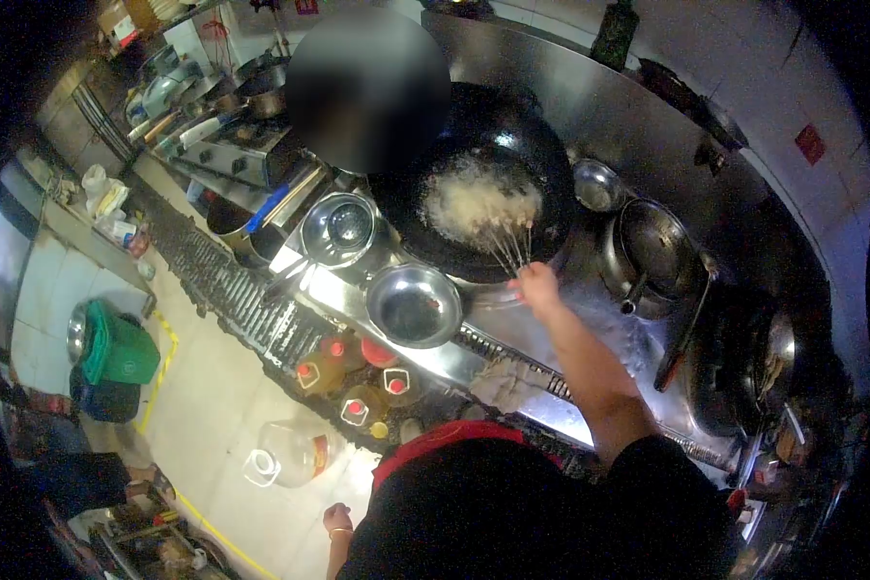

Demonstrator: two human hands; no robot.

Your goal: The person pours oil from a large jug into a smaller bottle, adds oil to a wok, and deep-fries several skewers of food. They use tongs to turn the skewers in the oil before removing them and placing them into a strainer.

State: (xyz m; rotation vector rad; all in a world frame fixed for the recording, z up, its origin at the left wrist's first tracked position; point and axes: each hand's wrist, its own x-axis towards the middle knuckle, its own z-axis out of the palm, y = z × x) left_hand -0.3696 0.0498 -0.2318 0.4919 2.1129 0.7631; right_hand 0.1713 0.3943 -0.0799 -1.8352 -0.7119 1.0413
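Observation:
My right hand [536, 285] is closed around several thin skewers [505, 249] at the near rim of a large black wok [541, 145]. The skewers fan out into pale, bubbling oil [474, 198], and small light pieces show near their far ends. What else lies under the foam is hidden. Low at my side hangs my left hand [338, 519], its fingers curled in, with nothing visible in it. A steel bowl [414, 305] stands on the counter left of my right hand. Behind that bowl is another steel bowl [338, 229] with a ladle or strainer in it.
Right of the wok are a small steel bowl [598, 185] and a dark pan [652, 246]. Several oil jugs [356, 411] with red caps stand below the counter edge. A clear plastic jug [295, 454] is on the floor; a green bin [121, 345] stands farther left.

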